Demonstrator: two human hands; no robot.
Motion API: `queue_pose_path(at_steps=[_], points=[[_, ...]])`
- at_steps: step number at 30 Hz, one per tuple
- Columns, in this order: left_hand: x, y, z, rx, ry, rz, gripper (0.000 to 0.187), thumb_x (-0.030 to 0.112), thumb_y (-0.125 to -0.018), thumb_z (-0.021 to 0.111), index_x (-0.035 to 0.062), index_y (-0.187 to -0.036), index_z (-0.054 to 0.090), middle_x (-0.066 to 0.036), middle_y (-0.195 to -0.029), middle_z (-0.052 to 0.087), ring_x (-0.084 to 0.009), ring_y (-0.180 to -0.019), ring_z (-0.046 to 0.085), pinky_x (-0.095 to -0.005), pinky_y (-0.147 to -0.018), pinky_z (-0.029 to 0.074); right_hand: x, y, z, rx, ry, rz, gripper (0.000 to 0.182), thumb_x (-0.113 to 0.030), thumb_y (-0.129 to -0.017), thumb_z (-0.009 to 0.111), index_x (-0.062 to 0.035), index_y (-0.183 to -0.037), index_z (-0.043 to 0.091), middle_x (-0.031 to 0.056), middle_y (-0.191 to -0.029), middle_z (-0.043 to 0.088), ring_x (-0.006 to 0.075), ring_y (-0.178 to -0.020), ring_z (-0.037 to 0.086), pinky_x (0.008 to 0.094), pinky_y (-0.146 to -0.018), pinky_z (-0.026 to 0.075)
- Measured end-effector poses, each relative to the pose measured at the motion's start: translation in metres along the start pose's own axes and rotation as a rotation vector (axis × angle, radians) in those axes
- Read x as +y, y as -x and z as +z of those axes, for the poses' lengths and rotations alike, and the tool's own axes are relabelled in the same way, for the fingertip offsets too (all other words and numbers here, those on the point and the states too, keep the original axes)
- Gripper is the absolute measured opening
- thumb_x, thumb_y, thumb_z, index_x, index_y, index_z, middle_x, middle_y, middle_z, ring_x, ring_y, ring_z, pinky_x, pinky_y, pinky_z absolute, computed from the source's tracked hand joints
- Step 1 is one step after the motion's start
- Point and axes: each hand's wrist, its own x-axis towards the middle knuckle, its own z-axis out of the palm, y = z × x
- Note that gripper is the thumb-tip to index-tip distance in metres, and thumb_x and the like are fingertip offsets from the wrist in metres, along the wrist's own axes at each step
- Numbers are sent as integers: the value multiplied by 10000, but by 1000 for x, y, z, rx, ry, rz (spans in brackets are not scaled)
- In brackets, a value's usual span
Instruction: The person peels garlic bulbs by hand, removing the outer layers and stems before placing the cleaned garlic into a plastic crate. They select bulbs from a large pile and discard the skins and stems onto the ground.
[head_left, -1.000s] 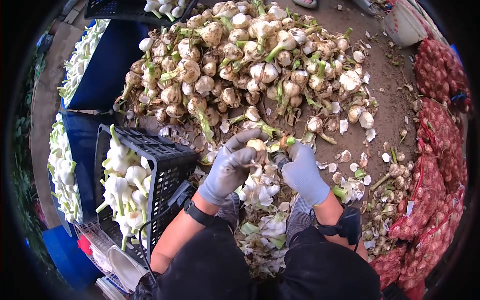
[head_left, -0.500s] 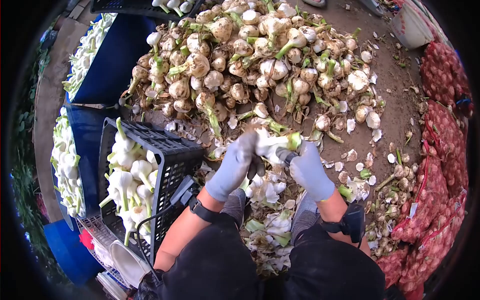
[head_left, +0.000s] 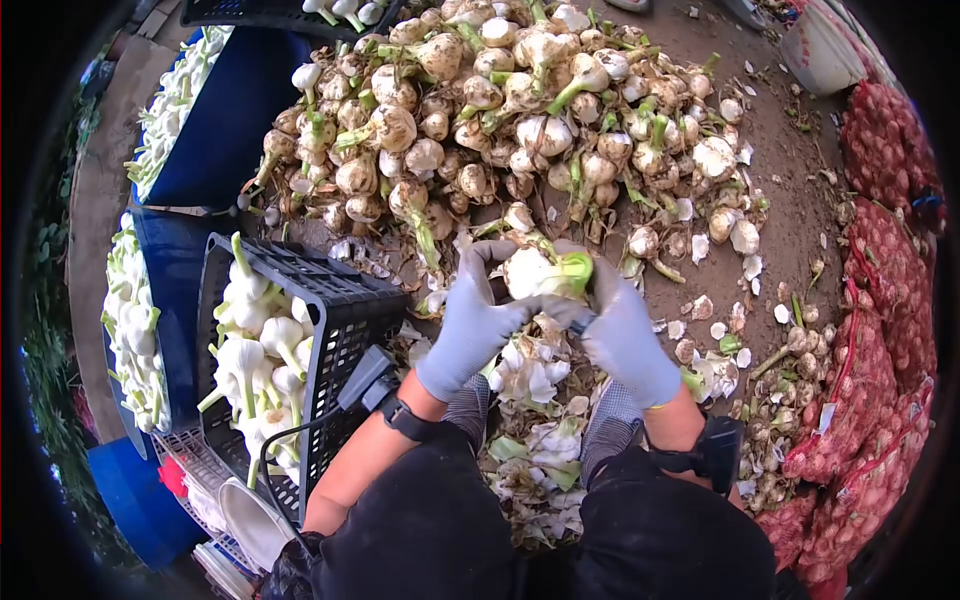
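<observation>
Between my two gloved hands is a white garlic bulb (head_left: 528,272) with a cut green stem end pointing right. My left hand (head_left: 478,312) curls its fingers round the bulb's left side. My right hand (head_left: 618,318) closes at the stem end, with a small dark tool (head_left: 574,320) in its grip, partly hidden by the fingers. Just beyond the hands lies a large heap of dirty garlic bulbs (head_left: 450,130). Peeled skins (head_left: 535,450) lie on the ground between my feet.
A black crate (head_left: 350,290) of cleaned garlic stands at the left. Beside it are blue containers (head_left: 180,290) with more garlic and a blue tub (head_left: 140,500). Red net sacks (head_left: 860,380) line the right side. A whitish sack (head_left: 822,50) is at the upper right.
The bulb has turned so that its rounded side shows more clearly between the hands. My left hand has opened wider around it, and the right hand has shifted slightly.
</observation>
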Motion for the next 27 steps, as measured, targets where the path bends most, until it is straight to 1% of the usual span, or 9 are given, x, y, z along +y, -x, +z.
queue_pose_path(at_steps=[4,7,10,14,17,20,22,25,27], points=[[4,-1,9,75,-562,139,659,113,-696,834,-23,-1213,451,-98,-1138,541,-198,-996,584,-291,-891,491,15,-4,5,211,453,-44,354,-3,-782,688,6,-1129,618,127,-932,699,169,-850,663,303,-780,515],[8,0,1,-108,285,-280,737,29,-712,814,-6,-1351,449,-106,-1191,569,-180,-1074,587,-291,-926,493,15,-3,-1,170,241,27,309,27,-793,633,19,-1102,624,127,-961,702,180,-865,671,304,-791,520],[1,9,-8,-244,586,-313,757,71,-699,851,11,-1348,467,-88,-1195,595,-186,-1035,625,-306,-905,529,21,-7,-15,120,73,32,289,78,-791,523,21,-1053,630,134,-963,703,197,-878,678,299,-781,527],[5,18,-1,-415,645,-353,780,60,-704,847,5,-1369,444,-81,-1213,606,-179,-1067,623,-311,-926,528,20,-26,-48,379,751,-57,395,117,-718,509,-55,-1045,649,152,-999,693,331,-895,678,371,-809,537],[5,9,-10,-226,315,-298,724,-12,-735,772,-13,-1370,424,-80,-1249,550,-165,-1146,554,-299,-969,486,11,-11,-38,57,1025,-404,413,-101,-790,650,-109,-1200,598,149,-885,664,328,-829,651,403,-772,507],[-2,8,-10,-210,150,-154,686,-41,-742,731,-23,-1359,429,-86,-1251,536,-150,-1142,542,-284,-963,478,-19,3,-21,-144,889,-213,440,-230,-837,692,-112,-1248,587,168,-1091,673,377,-947,649,470,-821,494],[5,9,-3,-150,142,-208,635,-9,-692,691,-33,-1293,490,-68,-1193,566,-148,-1088,557,-285,-963,454,-14,4,-16,-173,1046,-218,490,-215,-810,687,-113,-1275,568,157,-968,672,373,-874,635,470,-749,480],[4,9,-6,-212,-241,-134,652,-46,-736,732,-27,-1334,473,-58,-1204,568,-113,-1055,562,-261,-938,465,-6,6,-8,-97,1209,-407,405,-122,-729,669,-54,-1125,619,125,-634,511,334,-617,552,445,-562,403],[18,6,-9,-276,-134,-224,665,-44,-733,737,-34,-1342,470,-59,-1212,565,-107,-1046,563,-252,-925,468,-6,5,-9,-53,1197,-408,311,-134,-705,684,-65,-998,606,116,-660,561,313,-636,593,426,-562,425]])
